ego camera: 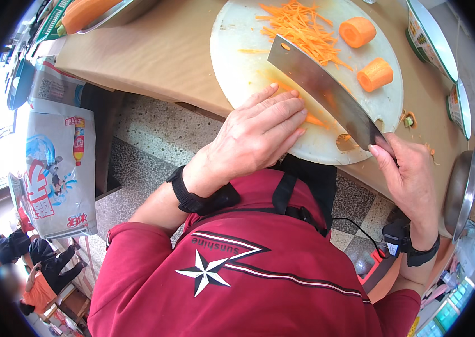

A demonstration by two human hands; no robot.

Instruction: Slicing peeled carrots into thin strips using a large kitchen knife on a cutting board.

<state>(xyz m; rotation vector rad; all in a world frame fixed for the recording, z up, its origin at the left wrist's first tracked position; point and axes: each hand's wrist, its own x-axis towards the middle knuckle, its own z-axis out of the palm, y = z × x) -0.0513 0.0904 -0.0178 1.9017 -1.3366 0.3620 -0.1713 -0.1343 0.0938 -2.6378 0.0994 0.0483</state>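
My right hand (408,179) grips the handle of a broad kitchen cleaver (325,90), its blade slanting up and left across a round white cutting board (237,54). My left hand (260,130) lies flat with fingers extended on the near part of the board, over thin carrot slices (314,120) that it partly hides. The blade is just beyond the left fingertips; whether it touches the slices I cannot tell. Past the blade is a heap of shredded carrot (300,29). Two thick carrot pieces (357,32) rest at the board's right.
A whole carrot (88,14) lies in a metal bowl (130,17) at upper left. Patterned enamel bowls (433,40) and a steel basin (462,193) line the right side. Carrot trimmings (409,121) lie beside the board. People (39,290) are in the background at lower left.
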